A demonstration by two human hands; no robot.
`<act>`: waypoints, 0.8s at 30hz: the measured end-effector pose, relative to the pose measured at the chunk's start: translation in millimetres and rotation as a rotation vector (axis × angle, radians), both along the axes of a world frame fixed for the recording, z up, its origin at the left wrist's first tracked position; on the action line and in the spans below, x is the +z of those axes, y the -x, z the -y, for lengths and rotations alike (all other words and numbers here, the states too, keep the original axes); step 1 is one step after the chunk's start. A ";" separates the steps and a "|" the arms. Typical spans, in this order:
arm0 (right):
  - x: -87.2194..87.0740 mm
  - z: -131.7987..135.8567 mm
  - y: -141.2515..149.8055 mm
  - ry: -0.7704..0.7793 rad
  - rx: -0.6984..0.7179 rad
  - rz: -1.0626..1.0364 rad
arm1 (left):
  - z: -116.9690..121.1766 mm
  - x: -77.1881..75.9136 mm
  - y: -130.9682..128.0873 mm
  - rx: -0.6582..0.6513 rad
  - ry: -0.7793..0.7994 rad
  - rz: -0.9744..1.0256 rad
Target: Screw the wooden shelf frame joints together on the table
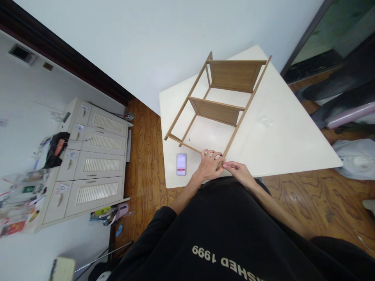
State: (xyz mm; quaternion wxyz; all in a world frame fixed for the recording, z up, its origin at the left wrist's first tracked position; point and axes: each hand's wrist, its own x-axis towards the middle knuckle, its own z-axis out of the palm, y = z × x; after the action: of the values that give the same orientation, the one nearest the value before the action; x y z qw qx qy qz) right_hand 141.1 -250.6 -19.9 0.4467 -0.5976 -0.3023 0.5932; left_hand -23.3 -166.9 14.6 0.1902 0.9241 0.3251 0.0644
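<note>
A brown wooden shelf rack [215,102] with two slatless panels lies on its side on the white table [281,132]. My left hand [209,166] is closed around the rack's near corner, its fingers curled over the end rail. At that same corner, my right hand [238,171] has its thumb and fingertips pinched together against the leg's end. Whatever sits in that pinch is too small to make out. Inside the frame, a tiny dark piece of hardware [189,139] rests on the tabletop.
A phone [181,164] with a lit screen lies near the table's left edge. Behind the table rises a pale wall [164,43]. Off to the left stands a white cabinet [96,160] with cluttered top. Plastic bags [356,159] sit on the right.
</note>
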 end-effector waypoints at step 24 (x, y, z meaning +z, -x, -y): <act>-1.4 -5.4 -4.9 0.222 0.039 -0.296 | 1.5 0.4 -2.6 0.030 0.019 0.010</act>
State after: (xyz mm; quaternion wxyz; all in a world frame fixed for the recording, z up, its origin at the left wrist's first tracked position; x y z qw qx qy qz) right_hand 146.0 -245.2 -21.3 0.4062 -0.5434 -0.1772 0.7130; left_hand -20.8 -168.4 15.0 0.1998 0.9168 0.3389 0.0688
